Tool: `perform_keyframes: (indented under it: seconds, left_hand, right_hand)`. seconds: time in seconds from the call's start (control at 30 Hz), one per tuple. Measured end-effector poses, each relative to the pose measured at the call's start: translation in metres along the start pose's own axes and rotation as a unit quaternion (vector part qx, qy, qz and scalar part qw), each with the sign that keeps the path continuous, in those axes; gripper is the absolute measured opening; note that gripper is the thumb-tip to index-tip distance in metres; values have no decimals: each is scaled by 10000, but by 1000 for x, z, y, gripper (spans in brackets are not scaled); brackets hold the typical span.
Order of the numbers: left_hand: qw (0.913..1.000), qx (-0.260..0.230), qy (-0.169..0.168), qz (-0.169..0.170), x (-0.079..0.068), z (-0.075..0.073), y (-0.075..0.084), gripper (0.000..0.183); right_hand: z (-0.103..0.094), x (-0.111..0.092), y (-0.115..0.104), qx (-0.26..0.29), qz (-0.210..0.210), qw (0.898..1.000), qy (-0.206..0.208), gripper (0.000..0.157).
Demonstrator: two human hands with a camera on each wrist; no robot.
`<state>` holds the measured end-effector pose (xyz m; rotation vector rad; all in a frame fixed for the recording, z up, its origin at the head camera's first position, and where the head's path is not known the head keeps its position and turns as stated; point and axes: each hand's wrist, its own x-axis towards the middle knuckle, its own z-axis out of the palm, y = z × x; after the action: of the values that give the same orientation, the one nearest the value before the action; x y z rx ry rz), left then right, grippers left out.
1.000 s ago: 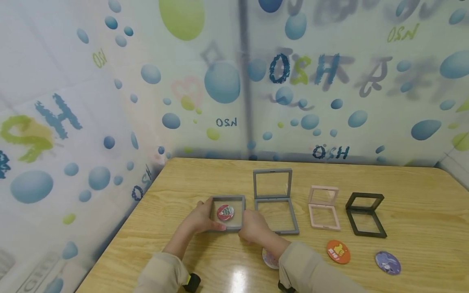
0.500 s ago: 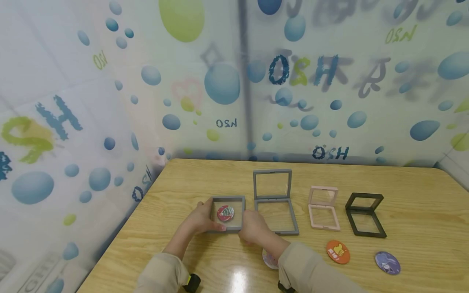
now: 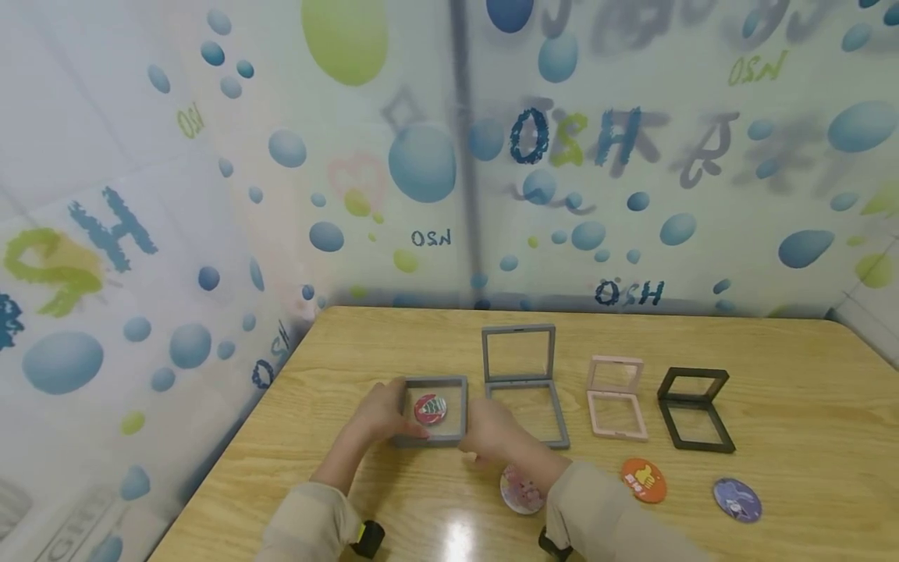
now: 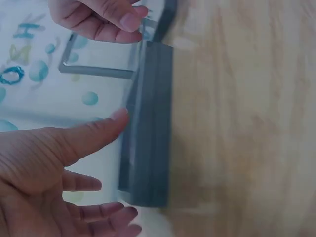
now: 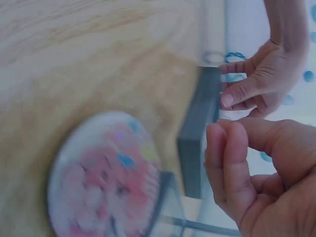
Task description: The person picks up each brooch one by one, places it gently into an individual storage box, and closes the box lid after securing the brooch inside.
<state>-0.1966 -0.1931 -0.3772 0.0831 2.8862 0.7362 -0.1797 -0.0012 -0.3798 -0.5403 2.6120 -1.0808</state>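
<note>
My left sleeve (image 3: 309,515) lies furthest left, with a black wrist device (image 3: 367,538) at its cuff. My left hand (image 3: 379,412) rests against the left side of the grey frame (image 3: 435,382), the fingers spread and fairly straight, the thumb reaching to the near rim. That frame lies flat on the tabletop (image 3: 808,390), and within its rim I see the red-and-green badge (image 3: 430,409). At its right rim is my right hand (image 3: 489,429), the fingers curled and their tips pressed together; I cannot tell whether they pinch the rim.

Just beyond, to the right, the second grey frame (image 3: 518,384) sits with its lid raised. In front of it, beside my right sleeve (image 3: 611,515), lies the pink badge (image 3: 522,490). Next comes the pale pink frame (image 3: 615,392), also open, with the orange badge (image 3: 643,480) nearer me, showing a yellow thumbs-up. Further right, the black frame (image 3: 691,403) is open too, and the purple badge (image 3: 737,499) lies nearer me, furthest right of all.
</note>
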Motion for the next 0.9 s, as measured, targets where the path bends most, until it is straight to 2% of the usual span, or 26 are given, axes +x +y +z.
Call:
perform_keyframes:
  seconds: [0.1, 0.23, 0.4, 0.6, 0.73, 0.9]
  left_hand:
    - [9994, 142, 281, 113, -3, -6, 13, 83]
    - [9982, 221, 353, 426, -10, -9, 33, 64]
    - [9948, 20, -173, 1006, -20, -1, 54, 47]
    - [9787, -132, -1101, 1728, -31, 21, 69, 43]
    - [9736, -67, -1267, 1897, -36, 41, 75, 30]
    - [9730, -6, -1325, 1890, -39, 62, 80, 47]
  right_hand:
    - [-12, -8, 1, 67, -22, 10000, 47, 30]
    - [-26, -19, 7, 38, -72, 9998, 186, 35]
    - [-39, -32, 16, -267, -113, 9991, 301, 41]
    - [-46, -49, 31, -193, 10, 9997, 169, 38]
    - [-46, -59, 42, -68, -53, 9999, -56, 36]
    - [-40, -68, 52, 28, 58, 9998, -192, 29]
